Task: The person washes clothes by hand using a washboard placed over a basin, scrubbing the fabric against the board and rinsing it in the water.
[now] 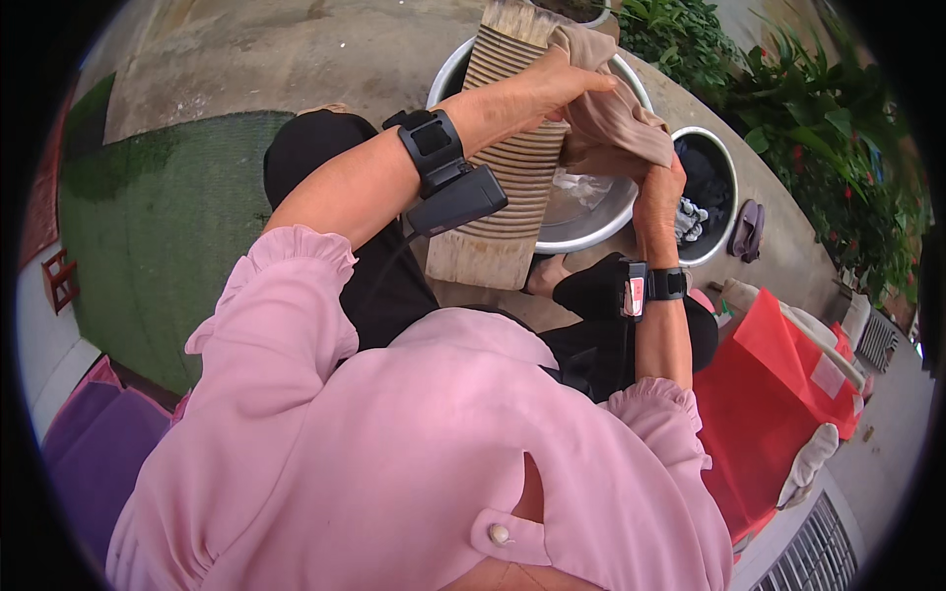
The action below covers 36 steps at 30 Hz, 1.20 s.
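Note:
A wet beige cloth is stretched between my two hands above a round metal basin. My left hand grips its upper part, over the ridged face of a wooden washboard. My right hand holds the other end at the basin's right side. The washboard leans across the basin, its plain lower end between my knees. Shallow water with whitish suds shows in the basin below the cloth. The finger tips of both hands are partly hidden by the fabric.
A second metal basin with dark wet clothes stands at the right, beside purple shoes. Leafy plants line the upper right. A red fabric bag is near my right arm, a green mat at the left.

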### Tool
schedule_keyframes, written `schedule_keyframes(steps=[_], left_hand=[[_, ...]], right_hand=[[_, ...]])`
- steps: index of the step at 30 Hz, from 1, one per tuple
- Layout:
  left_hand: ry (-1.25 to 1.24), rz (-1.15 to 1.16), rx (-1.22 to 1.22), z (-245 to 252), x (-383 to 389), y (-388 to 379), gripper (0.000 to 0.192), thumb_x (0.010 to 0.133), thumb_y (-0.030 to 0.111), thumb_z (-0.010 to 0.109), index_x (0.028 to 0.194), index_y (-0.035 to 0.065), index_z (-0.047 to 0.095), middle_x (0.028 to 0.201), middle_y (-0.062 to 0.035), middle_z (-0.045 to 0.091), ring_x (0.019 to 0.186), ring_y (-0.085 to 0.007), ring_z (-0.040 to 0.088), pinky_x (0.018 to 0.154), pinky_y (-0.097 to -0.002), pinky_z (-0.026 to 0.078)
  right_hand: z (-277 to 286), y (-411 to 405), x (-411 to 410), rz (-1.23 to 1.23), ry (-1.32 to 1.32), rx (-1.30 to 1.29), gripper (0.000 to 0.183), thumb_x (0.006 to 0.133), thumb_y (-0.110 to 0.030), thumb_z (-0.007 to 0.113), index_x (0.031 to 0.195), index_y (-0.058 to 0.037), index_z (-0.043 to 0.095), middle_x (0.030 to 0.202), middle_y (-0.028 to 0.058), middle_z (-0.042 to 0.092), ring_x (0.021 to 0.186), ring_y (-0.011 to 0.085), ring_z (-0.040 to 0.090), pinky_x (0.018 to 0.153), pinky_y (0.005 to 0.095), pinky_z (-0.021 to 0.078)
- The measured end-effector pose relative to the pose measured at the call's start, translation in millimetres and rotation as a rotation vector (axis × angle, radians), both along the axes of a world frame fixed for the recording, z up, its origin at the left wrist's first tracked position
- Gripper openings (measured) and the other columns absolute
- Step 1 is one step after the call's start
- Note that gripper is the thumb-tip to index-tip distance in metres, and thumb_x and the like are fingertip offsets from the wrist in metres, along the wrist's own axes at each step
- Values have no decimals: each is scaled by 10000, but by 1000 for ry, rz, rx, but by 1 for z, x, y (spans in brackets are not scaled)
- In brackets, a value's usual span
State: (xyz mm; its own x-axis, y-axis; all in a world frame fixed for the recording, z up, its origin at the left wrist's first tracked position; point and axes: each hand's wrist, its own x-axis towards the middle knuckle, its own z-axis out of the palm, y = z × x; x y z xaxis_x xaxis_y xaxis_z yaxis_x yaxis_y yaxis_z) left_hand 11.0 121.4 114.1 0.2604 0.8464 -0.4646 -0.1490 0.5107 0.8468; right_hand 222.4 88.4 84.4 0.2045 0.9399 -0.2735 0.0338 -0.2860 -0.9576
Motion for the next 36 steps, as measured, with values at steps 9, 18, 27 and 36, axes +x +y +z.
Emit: schedule_keyframes(steps=[9, 18, 27, 36], left_hand=[[-61, -86, -349, -19, -5, -38, 621, 873, 512, 481, 1258, 29, 418, 1244, -188, 463, 1105, -321, 495, 860, -492, 447], [-333, -4, -321, -28, 5, -54, 360, 849, 44, 483, 1198, -44, 476, 1054, -168, 607, 914, -231, 628, 794, -342, 529], [-135, -590, 88, 8, 2, -63, 375, 722, 67, 572, 1075, -59, 556, 978, -112, 628, 886, -166, 591, 793, -288, 465], [394, -1082, 674, -14, -5, -90, 277, 659, 68, 562, 910, -40, 515, 776, -259, 588, 779, -430, 571, 691, -473, 450]], right_hand=[[68, -21, -44, 62, 121, 218, 272, 829, -42, 596, 1097, -1, 576, 979, 50, 639, 877, 124, 606, 757, 245, 471], [33, -87, -30, 269, 107, -152, 363, 790, -210, 615, 1082, -6, 541, 1070, 93, 584, 997, 205, 535, 858, 302, 404], [-74, -42, 14, 191, 643, -504, 789, 863, -630, 411, 1375, -41, 301, 1383, 212, 351, 1257, 344, 384, 1036, 486, 313], [-108, 2, -19, 512, 65, -347, 576, 773, -197, 705, 1257, 0, 462, 1145, 128, 589, 992, 230, 596, 850, 346, 490]])
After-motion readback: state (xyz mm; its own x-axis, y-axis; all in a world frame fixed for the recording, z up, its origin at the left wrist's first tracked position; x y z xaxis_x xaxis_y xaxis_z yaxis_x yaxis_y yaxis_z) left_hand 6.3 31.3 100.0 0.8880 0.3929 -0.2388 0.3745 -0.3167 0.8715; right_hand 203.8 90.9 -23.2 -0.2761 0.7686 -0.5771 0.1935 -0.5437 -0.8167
